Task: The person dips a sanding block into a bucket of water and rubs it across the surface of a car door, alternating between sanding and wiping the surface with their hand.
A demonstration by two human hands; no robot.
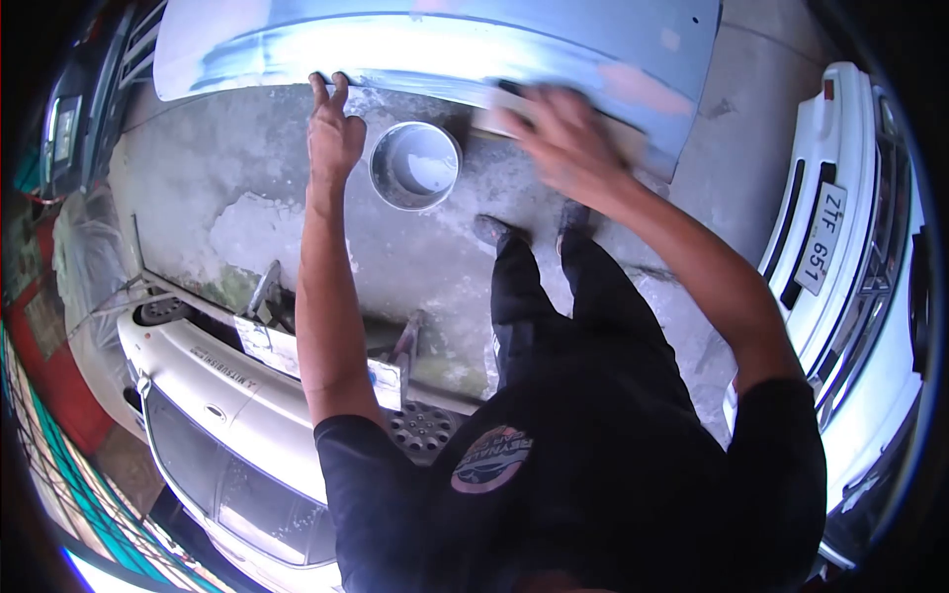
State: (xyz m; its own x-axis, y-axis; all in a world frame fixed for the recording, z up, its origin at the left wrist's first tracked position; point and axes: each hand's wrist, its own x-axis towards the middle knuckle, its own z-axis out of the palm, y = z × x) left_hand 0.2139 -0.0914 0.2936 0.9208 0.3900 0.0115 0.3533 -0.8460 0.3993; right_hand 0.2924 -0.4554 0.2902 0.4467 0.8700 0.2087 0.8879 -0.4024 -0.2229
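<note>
Our right hand lies over a pale block on the grey panel at the top of the frame; blur hides whether we grip it. The block looks light and stiff, probably best held across its top. Our left hand is open, fingertips on the panel's lower edge. A bucket stands on the floor between our hands. A white car stands at the right.
</note>
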